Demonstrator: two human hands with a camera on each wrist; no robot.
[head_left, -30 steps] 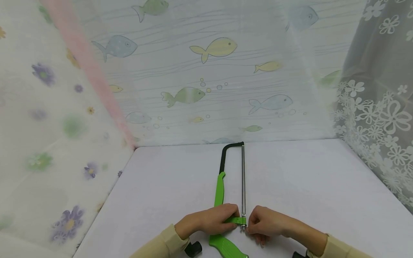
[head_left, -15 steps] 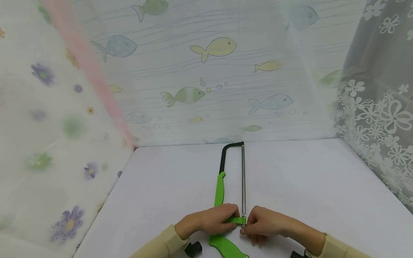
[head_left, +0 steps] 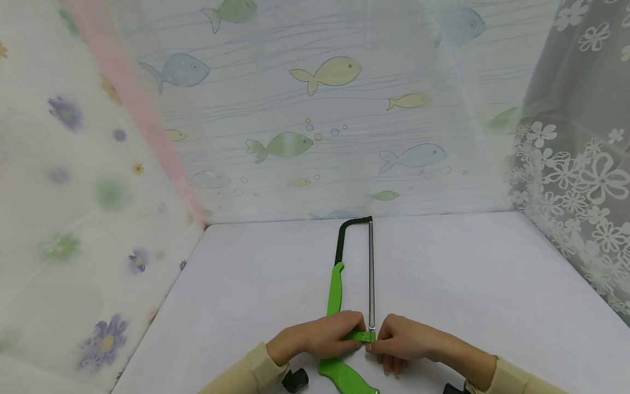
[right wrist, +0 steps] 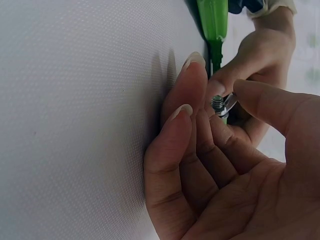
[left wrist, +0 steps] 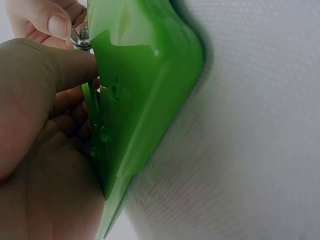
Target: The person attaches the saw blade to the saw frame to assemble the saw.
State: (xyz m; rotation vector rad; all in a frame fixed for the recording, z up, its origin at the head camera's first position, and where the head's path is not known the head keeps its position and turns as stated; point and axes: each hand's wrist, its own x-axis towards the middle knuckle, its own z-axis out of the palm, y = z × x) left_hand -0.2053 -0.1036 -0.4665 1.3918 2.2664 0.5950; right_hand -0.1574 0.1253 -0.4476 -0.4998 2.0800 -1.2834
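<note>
A hacksaw [head_left: 336,289] with a green handle and a black front frame lies on the white table, its blade [head_left: 371,273] to the right. My left hand [head_left: 331,334] grips the green frame near the blade's close end, thumb on one side and fingers curled behind. At that end a wing nut [right wrist: 231,101] sits on a threaded bolt [right wrist: 217,105]. My right hand [head_left: 408,340] pinches the wing nut with its thumb against one wing; the other fingers curl loosely below. In the left wrist view, the bolt and nut show between both hands' fingertips.
The white table [head_left: 467,273] reaches back to a fish-print curtain [head_left: 315,109]. Flowered cloth [head_left: 98,219] hangs at the left and lace [head_left: 581,191] at the right. A black wrist device [head_left: 295,380] shows by the left sleeve.
My right hand has moved slightly left onto the wing nut, its thumb now covering it in the head view. The left hand and the hacksaw have stayed in place.
</note>
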